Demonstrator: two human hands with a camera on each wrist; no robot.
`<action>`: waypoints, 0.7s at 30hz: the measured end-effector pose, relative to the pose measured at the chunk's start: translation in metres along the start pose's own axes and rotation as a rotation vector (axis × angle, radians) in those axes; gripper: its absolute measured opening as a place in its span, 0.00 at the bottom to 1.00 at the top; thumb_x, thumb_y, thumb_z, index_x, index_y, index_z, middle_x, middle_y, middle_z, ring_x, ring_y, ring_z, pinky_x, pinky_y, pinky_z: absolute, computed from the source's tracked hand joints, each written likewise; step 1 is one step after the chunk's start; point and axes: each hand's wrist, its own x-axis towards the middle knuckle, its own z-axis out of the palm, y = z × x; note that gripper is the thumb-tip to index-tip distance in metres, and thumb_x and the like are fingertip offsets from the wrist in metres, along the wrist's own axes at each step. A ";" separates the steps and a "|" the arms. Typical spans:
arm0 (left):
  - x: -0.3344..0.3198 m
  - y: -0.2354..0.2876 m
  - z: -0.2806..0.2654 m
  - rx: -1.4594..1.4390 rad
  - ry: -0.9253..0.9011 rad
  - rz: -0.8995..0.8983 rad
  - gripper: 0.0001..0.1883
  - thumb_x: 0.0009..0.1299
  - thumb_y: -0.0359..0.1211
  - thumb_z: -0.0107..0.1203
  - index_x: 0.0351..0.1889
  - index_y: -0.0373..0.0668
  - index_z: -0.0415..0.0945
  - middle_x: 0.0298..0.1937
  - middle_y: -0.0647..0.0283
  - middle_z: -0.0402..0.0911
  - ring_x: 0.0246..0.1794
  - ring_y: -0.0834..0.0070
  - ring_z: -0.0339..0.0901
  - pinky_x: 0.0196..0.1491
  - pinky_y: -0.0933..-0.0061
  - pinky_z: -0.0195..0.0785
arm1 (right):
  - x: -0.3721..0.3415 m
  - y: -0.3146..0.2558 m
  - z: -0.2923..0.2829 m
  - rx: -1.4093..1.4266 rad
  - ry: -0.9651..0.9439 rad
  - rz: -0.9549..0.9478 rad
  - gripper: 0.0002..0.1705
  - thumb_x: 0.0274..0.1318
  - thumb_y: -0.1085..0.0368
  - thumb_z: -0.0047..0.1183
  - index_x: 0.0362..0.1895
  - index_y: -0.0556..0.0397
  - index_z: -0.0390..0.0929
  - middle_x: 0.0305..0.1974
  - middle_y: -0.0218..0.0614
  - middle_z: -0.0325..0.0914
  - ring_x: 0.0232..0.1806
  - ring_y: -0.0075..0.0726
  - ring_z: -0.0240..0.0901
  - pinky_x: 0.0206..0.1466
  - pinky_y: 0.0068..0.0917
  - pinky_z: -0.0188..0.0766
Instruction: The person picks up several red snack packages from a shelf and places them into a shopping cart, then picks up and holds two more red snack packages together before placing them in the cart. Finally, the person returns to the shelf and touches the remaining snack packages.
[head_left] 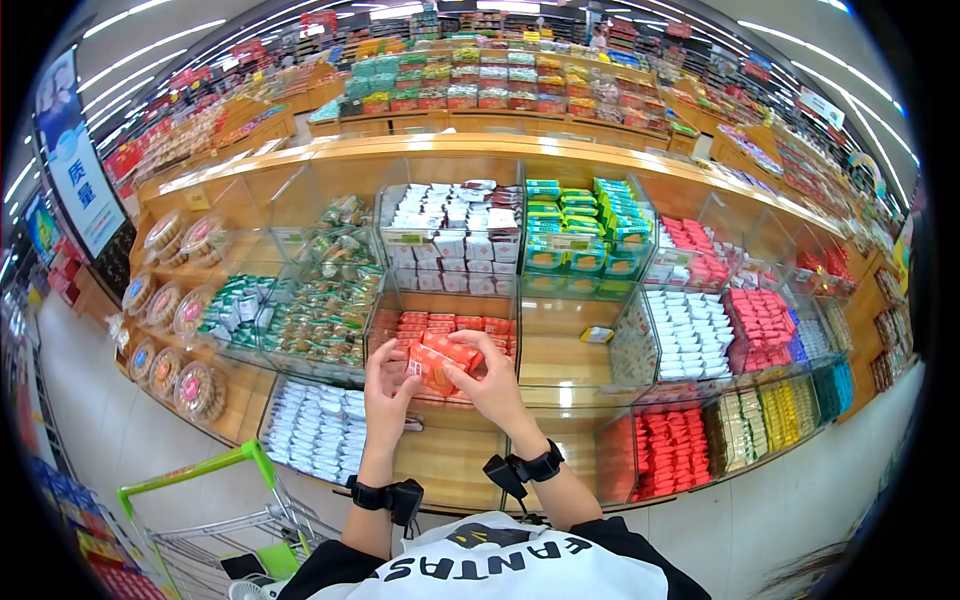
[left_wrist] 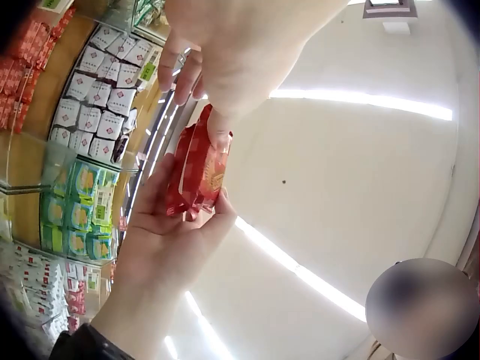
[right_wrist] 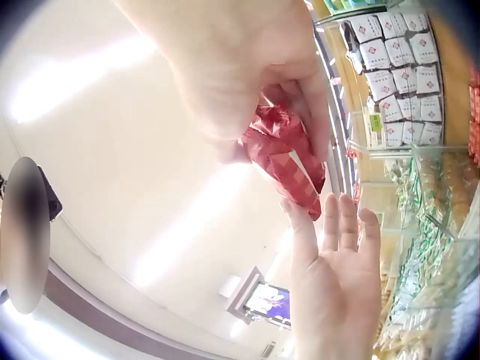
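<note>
Red packets (head_left: pixel 437 362), apparently two lying together, are held up over a bin of similar red packets (head_left: pixel 487 325). My right hand (head_left: pixel 492 385) grips them between thumb and fingers. On the other side, the thumb of my left hand (head_left: pixel 385 390) touches the packets' edge, its fingers extended. In the left wrist view, the left thumb rests against the red wrapper (left_wrist: pixel 199 169), and the right hand (left_wrist: pixel 161 232) holds it from below. The right wrist view has the wrapper (right_wrist: pixel 289 154) in the right hand (right_wrist: pixel 240 82), with the left palm (right_wrist: pixel 337 289) facing the camera.
Glass-divided bins hold white packets (head_left: pixel 455 240), green packets (head_left: pixel 585 230) and bright red packets (head_left: pixel 672 450). One yellow packet (head_left: pixel 598 335) lies in a wooden bin. Round tubs (head_left: pixel 200 390) stand at the left. A cart with a green handle (head_left: pixel 195 468) is at the lower left.
</note>
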 end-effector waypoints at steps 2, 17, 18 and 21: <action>-0.008 0.001 -0.008 -0.045 -0.004 -0.003 0.24 0.58 0.25 0.52 0.54 0.37 0.58 0.42 0.63 0.67 0.41 0.79 0.67 0.46 0.77 0.63 | -0.002 0.001 0.005 -0.004 -0.039 -0.064 0.20 0.44 0.64 0.54 0.44 0.52 0.67 0.39 0.37 0.74 0.38 0.29 0.72 0.40 0.24 0.68; -0.085 0.025 -0.010 0.163 0.196 0.038 0.17 0.63 0.35 0.51 0.45 0.35 0.66 0.40 0.62 0.73 0.39 0.79 0.70 0.44 0.79 0.61 | -0.045 -0.023 -0.002 0.120 -0.428 -0.002 0.22 0.45 0.62 0.56 0.45 0.54 0.67 0.41 0.37 0.71 0.42 0.29 0.69 0.45 0.24 0.66; -0.092 0.026 -0.008 0.171 0.213 0.041 0.17 0.63 0.35 0.51 0.45 0.35 0.66 0.40 0.62 0.73 0.39 0.79 0.70 0.44 0.79 0.61 | -0.048 -0.023 -0.004 0.127 -0.424 -0.042 0.23 0.44 0.59 0.57 0.45 0.53 0.67 0.40 0.39 0.72 0.38 0.31 0.72 0.41 0.24 0.68; -0.112 0.031 -0.002 0.251 0.277 0.061 0.15 0.62 0.33 0.51 0.43 0.35 0.66 0.38 0.63 0.73 0.37 0.80 0.69 0.43 0.79 0.61 | -0.059 -0.025 -0.008 0.158 -0.460 -0.121 0.24 0.43 0.59 0.58 0.45 0.53 0.67 0.39 0.39 0.73 0.38 0.30 0.72 0.41 0.23 0.68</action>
